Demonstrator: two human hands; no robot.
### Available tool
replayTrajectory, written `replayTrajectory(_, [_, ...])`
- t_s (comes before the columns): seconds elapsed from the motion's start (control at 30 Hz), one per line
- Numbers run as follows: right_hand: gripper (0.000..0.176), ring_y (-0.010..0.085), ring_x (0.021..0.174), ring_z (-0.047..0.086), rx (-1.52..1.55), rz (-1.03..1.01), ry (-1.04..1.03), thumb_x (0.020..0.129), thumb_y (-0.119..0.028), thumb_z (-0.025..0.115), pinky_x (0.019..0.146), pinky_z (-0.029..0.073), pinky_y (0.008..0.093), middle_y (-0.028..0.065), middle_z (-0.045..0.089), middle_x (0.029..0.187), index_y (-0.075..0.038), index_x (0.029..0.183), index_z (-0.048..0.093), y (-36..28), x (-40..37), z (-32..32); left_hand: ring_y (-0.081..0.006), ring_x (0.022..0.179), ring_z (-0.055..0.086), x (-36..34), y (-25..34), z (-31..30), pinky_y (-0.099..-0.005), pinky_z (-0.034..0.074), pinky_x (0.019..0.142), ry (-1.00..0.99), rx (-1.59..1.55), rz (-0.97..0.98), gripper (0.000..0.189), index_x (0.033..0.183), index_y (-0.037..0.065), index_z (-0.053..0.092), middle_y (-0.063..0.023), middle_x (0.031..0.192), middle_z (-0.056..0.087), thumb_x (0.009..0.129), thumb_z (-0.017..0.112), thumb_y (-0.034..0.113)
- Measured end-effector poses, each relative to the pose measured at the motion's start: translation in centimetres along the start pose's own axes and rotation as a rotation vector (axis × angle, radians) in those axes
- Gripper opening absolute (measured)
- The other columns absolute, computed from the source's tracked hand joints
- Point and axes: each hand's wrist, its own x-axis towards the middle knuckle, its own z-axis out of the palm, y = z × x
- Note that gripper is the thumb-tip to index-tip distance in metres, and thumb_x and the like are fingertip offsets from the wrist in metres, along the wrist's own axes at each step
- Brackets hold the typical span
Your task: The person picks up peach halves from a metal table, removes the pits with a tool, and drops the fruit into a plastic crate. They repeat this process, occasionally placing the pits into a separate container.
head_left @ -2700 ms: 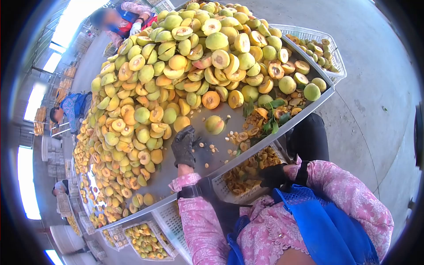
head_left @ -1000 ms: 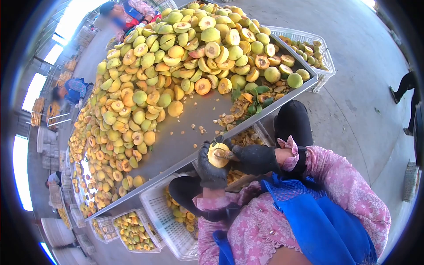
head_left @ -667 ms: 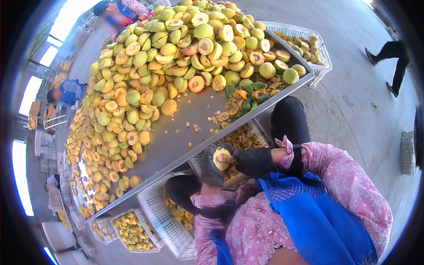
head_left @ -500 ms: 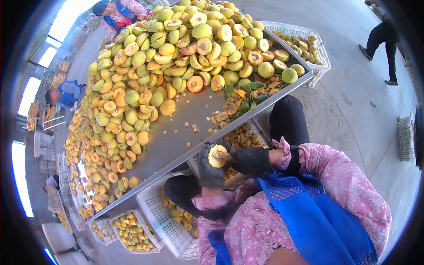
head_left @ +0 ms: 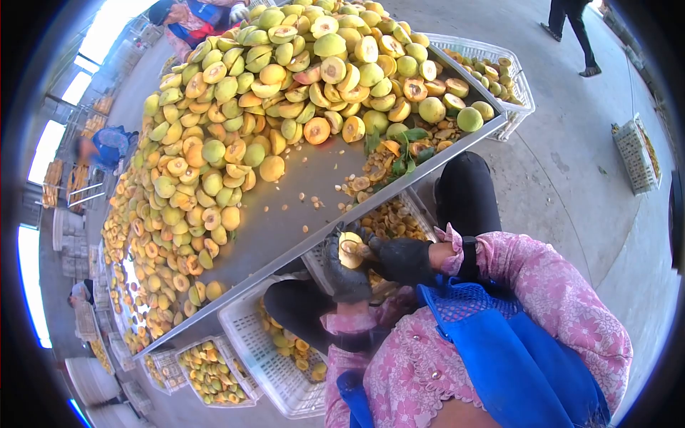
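My left hand (head_left: pixel 345 274), in a dark glove, holds a halved yellow fruit (head_left: pixel 350 250) with its cut face up, just beyond the metal table's edge. Close against the fruit, my right hand (head_left: pixel 401 260), in a black glove, has its fingers closed around something small that I cannot make out. Both hands are over a crate of fruit pieces (head_left: pixel 394 220). Beyond them, the metal table (head_left: pixel 282 214) bears a big heap of halved yellow-green fruit (head_left: pixel 242 107), with green leaves (head_left: pixel 405 153) and small scraps near its edge.
A white crate (head_left: pixel 246 332) stands by my legs, with another crate of fruit (head_left: pixel 214 371) to its left. Beyond the table's far right corner is a crate (head_left: pixel 524 85); one more (head_left: pixel 635 157) stands on the floor. Several people are around, one walking at upper right.
The walking person has moved up and left in view, and the crate at far right shows more fully. Both my hands stay at the fruit, with only slight finger movement.
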Motion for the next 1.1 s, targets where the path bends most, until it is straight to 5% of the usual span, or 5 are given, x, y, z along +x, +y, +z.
replayTrajectory(0.3, [0.039,0.0350,0.076,0.062,-0.225,-0.145,-0.299,0.078,-0.012,0.052,0.064,0.048,0.0406,0.0238,0.062,0.083,0.005,0.113,0.049,0.8,-0.2,-1.3,-0.0181,0.084,0.057,-0.3,-0.5,0.1,-0.0314,0.046,0.079,-0.075,0.339,0.002,0.033,0.098,0.002,0.055,-0.0062,0.089,0.059,0.069,0.070,0.005])
replayTrajectory(0.47, [0.033,0.0346,0.075,0.063,0.245,0.352,-0.430,0.077,-0.012,0.052,0.061,0.048,0.0404,0.0220,0.063,0.078,0.006,0.104,0.054,-0.7,-0.3,-2.0,-0.0196,0.085,0.060,-0.6,-5.8,-0.3,-0.0320,0.047,0.077,-0.119,0.204,0.090,0.032,0.097,0.004,0.058,-0.0065,0.091,0.061,0.067,0.070,0.006])
replayTrajectory(0.7, [0.025,0.0256,0.072,0.062,0.206,0.251,-0.296,0.077,-0.014,0.056,0.060,0.047,0.0364,0.0170,0.062,0.079,0.003,0.095,0.056,-0.1,-0.5,-1.1,-0.0237,0.077,0.059,-0.6,-6.5,-0.2,-0.0331,0.048,0.070,-0.060,0.459,0.242,0.031,0.092,0.008,0.057,-0.0087,0.081,0.060,0.064,0.069,0.014])
replayTrajectory(0.8, [0.015,0.0155,0.063,0.058,0.448,0.278,-0.221,0.081,-0.012,0.055,0.050,0.043,0.0325,0.0130,0.061,0.075,0.000,0.089,0.058,-0.6,-0.2,0.2,-0.0237,0.096,0.055,-2.0,-5.4,0.3,-0.0352,0.045,0.087,0.076,0.106,-0.048,0.037,0.116,-0.001,0.049,-0.0112,0.105,0.057,0.084,0.055,0.016])
replayTrajectory(1.1, [0.023,0.0287,0.069,0.061,-0.575,-0.615,-0.384,0.083,-0.023,0.051,0.058,0.046,0.0392,0.0153,0.063,0.079,-0.003,0.082,0.064,2.6,2.4,3.5,-0.0220,0.098,0.053,-2.2,-6.4,1.0,-0.0340,0.044,0.088,0.111,0.197,-0.098,0.034,0.116,-0.001,0.049,-0.0094,0.104,0.057,0.085,0.054,0.013])
